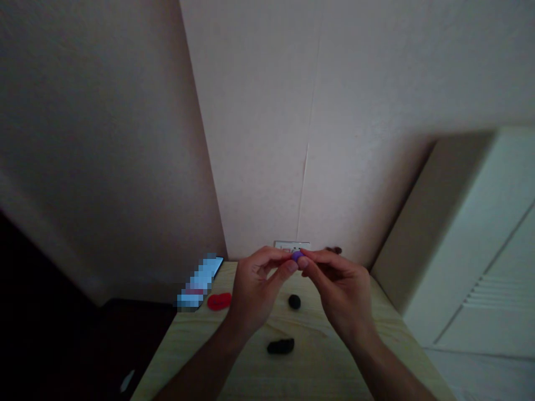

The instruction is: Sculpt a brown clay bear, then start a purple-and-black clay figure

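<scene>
A small purple lump, which looks like modelling clay, is pinched between the fingertips of both hands above the far part of the table. My left hand grips it from the left with thumb and forefinger. From the right, my right hand closes thumb and fingers on it. Below and between the hands lies a rounded black lump. Closer to me is a longer black lump. A flat red piece rests just left of my left hand, partly behind it.
The light wooden table meets a pale wall at the back. A phone-like lit screen, blurred out, leans at the left edge. A socket plate sits behind my fingers. A white cabinet stands right.
</scene>
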Demonstrator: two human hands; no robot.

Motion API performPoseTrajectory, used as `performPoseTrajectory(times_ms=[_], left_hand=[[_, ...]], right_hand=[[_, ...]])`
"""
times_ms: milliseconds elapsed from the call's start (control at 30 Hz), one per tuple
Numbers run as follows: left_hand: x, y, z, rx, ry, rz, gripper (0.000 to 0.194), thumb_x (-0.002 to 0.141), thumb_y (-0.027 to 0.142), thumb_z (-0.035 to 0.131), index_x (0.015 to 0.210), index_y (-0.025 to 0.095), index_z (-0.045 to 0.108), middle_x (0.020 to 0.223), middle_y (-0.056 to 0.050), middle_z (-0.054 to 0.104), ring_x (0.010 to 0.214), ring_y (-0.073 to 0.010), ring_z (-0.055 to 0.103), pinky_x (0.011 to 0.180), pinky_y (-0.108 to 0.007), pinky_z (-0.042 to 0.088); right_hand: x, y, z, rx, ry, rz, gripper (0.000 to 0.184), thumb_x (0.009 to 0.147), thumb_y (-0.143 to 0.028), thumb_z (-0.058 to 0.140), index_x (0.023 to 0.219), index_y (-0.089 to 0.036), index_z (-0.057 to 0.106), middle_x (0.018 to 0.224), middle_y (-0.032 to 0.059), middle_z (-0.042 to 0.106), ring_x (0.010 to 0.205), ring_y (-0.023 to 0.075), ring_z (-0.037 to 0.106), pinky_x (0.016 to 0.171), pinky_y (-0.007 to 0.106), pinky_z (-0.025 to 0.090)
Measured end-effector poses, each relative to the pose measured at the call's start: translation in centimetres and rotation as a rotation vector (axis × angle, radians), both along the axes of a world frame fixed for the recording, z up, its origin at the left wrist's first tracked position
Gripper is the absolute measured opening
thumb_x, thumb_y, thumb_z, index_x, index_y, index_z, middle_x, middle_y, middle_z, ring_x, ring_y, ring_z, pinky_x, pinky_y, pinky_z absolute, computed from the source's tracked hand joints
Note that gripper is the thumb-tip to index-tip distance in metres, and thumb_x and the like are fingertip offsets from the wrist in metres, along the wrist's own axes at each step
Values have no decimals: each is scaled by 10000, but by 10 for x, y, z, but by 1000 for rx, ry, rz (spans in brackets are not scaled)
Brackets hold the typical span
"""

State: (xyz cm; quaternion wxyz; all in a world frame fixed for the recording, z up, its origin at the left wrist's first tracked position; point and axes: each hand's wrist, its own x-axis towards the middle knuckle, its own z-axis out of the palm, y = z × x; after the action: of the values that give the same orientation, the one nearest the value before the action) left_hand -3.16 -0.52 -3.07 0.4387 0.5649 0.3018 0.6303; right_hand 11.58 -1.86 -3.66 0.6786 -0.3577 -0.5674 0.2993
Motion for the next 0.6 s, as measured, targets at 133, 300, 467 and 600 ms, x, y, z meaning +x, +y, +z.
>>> performPoseTrajectory(times_ms=[133, 300, 467, 600], left_hand=[[1, -2, 2, -48, -70, 15, 31, 785, 172, 861, 804, 195, 869, 827, -62, 831, 791, -183, 767, 763, -232, 606], [0, 0, 3, -91, -136, -9, 106, 729, 237, 928, 805, 202, 863, 789, -48, 837, 765, -184, 791, 748, -237, 632], [-5, 4, 2, -145, -185, -57, 262, 677, 212, 961, 914, 197, 849, 812, -37, 849, 734, -167, 800, 715, -220, 636], [-7, 4, 2, -161, -151, -46, 325, 684, 194, 956, 991, 210, 852, 812, -31, 852, 717, -159, 801, 704, -208, 637]], right_hand=[[-8, -5, -6, 118, -141, -78, 166, 955, -248, 723, 898, -315, 863, 929, 37, 798, 877, 196, 737, 797, 338, 608], [-12, -11, -10, 238, -321, -138, 276, 1027, -203, 592, 1105, -309, 834, 1077, 84, 713, 985, 215, 672, 821, 369, 584], [-10, -9, -18, 425, -572, -271, 393, 1021, -184, 563, 1391, -202, 694, 1279, 164, 637, 1123, 272, 602, 894, 462, 573], [-5, -7, -14, 405, -652, -275, 378, 1032, -233, 565, 1375, -159, 705, 1307, 192, 632, 1143, 283, 606, 924, 482, 568]])
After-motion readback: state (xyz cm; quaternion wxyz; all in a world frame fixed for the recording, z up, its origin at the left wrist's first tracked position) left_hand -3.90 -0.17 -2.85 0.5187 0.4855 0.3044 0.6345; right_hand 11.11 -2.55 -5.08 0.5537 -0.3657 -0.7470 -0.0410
